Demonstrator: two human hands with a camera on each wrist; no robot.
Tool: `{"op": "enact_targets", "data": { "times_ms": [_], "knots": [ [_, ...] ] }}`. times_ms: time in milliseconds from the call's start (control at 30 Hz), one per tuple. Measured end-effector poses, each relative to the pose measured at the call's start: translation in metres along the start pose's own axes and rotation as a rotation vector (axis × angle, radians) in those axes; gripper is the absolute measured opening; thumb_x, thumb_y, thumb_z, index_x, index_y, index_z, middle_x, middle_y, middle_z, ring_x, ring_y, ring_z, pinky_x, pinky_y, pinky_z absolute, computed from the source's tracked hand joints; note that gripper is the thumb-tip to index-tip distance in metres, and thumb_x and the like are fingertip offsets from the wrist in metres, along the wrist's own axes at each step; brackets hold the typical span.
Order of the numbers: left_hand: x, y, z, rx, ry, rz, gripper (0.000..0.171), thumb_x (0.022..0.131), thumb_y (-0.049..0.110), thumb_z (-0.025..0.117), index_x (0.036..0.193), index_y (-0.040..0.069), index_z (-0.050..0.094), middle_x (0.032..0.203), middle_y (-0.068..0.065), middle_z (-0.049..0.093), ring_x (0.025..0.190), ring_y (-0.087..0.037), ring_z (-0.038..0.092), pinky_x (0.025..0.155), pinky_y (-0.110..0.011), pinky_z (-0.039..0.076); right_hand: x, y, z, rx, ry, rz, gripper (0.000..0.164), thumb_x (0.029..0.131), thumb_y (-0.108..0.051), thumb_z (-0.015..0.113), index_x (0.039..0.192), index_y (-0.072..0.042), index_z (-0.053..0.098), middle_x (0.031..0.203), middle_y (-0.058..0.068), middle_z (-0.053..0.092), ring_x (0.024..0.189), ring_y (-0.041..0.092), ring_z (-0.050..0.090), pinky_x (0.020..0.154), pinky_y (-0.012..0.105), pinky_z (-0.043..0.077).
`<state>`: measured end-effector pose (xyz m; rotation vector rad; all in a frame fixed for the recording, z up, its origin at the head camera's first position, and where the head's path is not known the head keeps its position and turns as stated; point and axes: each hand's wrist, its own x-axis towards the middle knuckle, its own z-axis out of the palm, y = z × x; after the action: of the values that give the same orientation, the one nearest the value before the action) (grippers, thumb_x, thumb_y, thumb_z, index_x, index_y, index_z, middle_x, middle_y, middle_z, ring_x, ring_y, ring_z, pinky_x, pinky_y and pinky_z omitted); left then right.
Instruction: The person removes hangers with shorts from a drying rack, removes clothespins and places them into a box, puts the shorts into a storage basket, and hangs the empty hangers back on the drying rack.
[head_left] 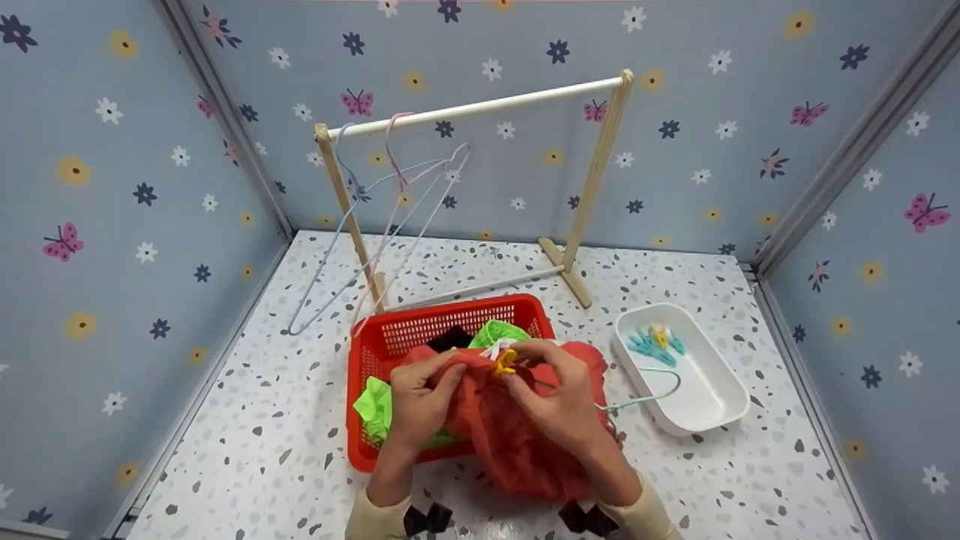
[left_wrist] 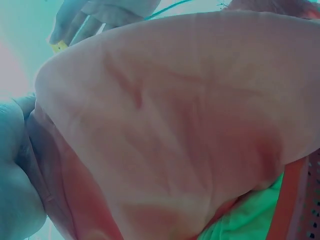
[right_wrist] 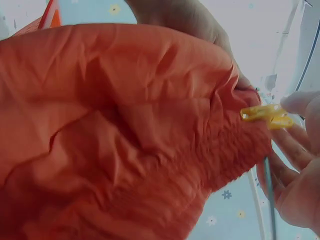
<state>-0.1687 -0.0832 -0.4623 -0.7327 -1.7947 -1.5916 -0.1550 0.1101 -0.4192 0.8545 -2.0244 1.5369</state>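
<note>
A red garment (head_left: 517, 450) with a gathered elastic band hangs bunched over the front of the red basket (head_left: 351, 390). My left hand (head_left: 420, 394) pinches its upper edge between thumb and fingers. Just to the right, my right hand (head_left: 559, 386) pinches a yellow clothespin (right_wrist: 267, 116), which sits at the end of the gathered band. A pale green hanger (head_left: 641, 400) runs out from behind the right hand, its hook over the white tray (head_left: 720, 416); in the right wrist view its rod (right_wrist: 270, 200) passes below the band. Cloth hides most of the hanger.
Bright green cloth (head_left: 375, 409) and black cloth (head_left: 450, 340) lie in the basket. The tray holds several teal clothespins (head_left: 652, 349). Behind stands a rack with a white rail (head_left: 480, 107); a blue hanger (head_left: 319, 270) and pink hangers (head_left: 394, 154) hang at its left end.
</note>
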Motion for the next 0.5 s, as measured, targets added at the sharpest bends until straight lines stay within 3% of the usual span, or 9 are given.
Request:
{"op": "enact_targets", "data": {
  "times_ms": [267,500],
  "knots": [
    [-0.0055,0.0005,0.0002,-0.011,-0.002,-0.011,0.024,0.08,-0.019,0.066,0.098,-0.004,0.074,0.09,-0.01,0.073,0.071,-0.018,0.065,0.06,-0.024,0.051,-0.0048,0.003,0.0026,0.062,0.009,-0.028,0.028,0.076,0.016,0.073,0.102,0.006,0.067,0.096,0.016,0.068,0.079,0.029,0.063,0.069,0.042,0.054],
    [-0.0077,-0.0007,-0.001,-0.027,-0.011,-0.03,0.023,0.082,-0.017,0.066,0.099,-0.004,0.073,0.091,-0.011,0.073,0.071,-0.018,0.065,0.06,-0.024,0.052,-0.0073,0.0098,0.0029,0.226,0.028,-0.042,0.025,0.075,0.024,0.068,0.097,0.012,0.066,0.095,0.026,0.067,0.09,0.034,0.065,0.081,0.034,0.054]
  ]
}}
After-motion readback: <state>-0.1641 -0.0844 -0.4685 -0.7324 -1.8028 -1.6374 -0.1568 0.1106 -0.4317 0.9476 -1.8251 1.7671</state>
